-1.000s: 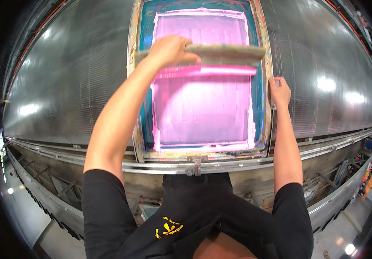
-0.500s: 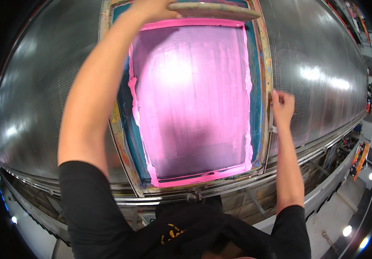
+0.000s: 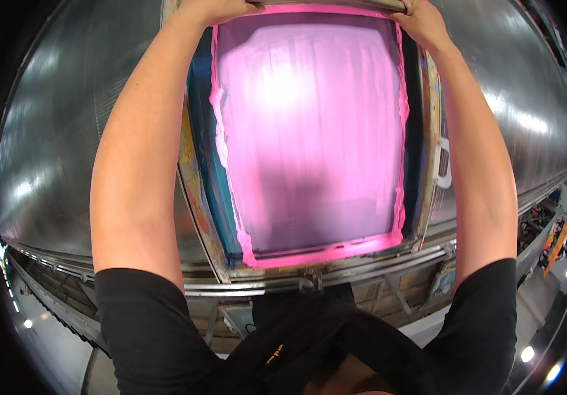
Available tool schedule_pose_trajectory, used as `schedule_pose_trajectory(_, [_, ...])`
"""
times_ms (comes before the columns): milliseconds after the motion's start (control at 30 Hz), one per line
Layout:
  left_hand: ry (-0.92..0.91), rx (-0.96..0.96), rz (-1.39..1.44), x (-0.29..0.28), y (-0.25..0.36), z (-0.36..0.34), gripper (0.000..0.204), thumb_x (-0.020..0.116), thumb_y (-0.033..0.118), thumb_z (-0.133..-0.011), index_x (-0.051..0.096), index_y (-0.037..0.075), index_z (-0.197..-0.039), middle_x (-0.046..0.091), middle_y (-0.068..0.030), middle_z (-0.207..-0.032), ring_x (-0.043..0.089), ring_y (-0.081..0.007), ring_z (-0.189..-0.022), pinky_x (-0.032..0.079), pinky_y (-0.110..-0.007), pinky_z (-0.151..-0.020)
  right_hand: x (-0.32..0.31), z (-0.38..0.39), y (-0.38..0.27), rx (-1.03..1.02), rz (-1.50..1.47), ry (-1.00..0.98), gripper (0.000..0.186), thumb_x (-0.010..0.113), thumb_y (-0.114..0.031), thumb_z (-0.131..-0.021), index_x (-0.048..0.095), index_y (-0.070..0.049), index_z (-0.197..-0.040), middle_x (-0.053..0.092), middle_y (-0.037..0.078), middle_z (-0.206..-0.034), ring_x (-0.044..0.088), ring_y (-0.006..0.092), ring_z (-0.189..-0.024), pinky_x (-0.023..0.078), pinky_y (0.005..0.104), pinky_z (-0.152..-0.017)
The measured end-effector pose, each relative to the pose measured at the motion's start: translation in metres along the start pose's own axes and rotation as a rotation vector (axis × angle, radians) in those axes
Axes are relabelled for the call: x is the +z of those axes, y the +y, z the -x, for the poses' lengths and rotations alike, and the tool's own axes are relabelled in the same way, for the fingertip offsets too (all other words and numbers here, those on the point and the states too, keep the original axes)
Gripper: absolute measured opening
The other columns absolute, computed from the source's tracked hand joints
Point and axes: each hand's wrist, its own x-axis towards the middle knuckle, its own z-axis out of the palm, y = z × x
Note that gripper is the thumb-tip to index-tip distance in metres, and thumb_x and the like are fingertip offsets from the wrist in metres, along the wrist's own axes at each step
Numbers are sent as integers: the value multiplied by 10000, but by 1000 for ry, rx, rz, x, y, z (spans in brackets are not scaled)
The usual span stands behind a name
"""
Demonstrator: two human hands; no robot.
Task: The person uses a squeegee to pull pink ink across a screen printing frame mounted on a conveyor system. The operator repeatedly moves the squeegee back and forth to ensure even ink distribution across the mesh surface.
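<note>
The upper edge of the view is cutting off most of the squeegee point(image 3: 379, 3), so only a thin strip of it is showing, and its blade is staying out of sight. The same edge is cropping the left hand point(image 3: 221, 9) and the tops of the right knuckles. The left forearm is covering the upper part of the frame point(image 3: 194, 197) on that side, and glare is washing out a patch of the screen point(image 3: 356, 217).

Both arms are reaching far forward, elbows bowing outward, hands meeting the squeegee from either side. The left fingers are gripping it toward its left, as far as they are showing; the right hand point(image 3: 423, 23) is bending inward, its fingers closing around the right end.

The squeegee is lying crosswise at the screen's far end, looking dull and brownish. Below it, the screen is showing pale pink-purple with lengthwise streaks, and thick pink ink point(image 3: 402, 112) is edging it unevenly. The frame is resting on the grey metal desk point(image 3: 53, 131).
</note>
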Motion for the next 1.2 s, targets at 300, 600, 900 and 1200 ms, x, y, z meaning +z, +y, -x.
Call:
schedule_pose_trajectory(300, [-75,-57,203,22,54,143,509,730,636,-833,811,144,-939,765,-117,-837,736,-342,-840,566,-471,-761,-7,146,-28,-20,6,-104,247,761,-226,-855,724,-110,-1070,727,100,-1059,654,353,-1083,506,461,-944])
schedule_pose_trajectory(600, [-144,-115,286,45,133,341,476,770,579,-815,810,145,-1004,773,-130,-917,741,-365,-913,587,-481,-797,-26,352,-79,-70,14,-27,164,757,-164,-827,696,-133,-975,691,59,-947,639,320,-920,500,487,-794])
schedule_pose_trajectory(900, [-53,-113,304,76,200,508,348,818,320,-743,786,139,-1037,763,-87,-1023,730,-311,-984,589,-456,-844,-50,528,-125,-39,19,-56,364,792,-75,-698,684,-128,-1042,655,44,-985,596,277,-969,446,433,-824])
schedule_pose_trajectory(1200, [-149,-105,240,72,199,518,434,834,319,-727,761,139,-1115,760,-96,-1097,706,-321,-1053,564,-460,-920,-38,553,-130,8,-17,28,306,710,-39,-693,680,-96,-992,658,66,-953,607,305,-964,453,476,-821])
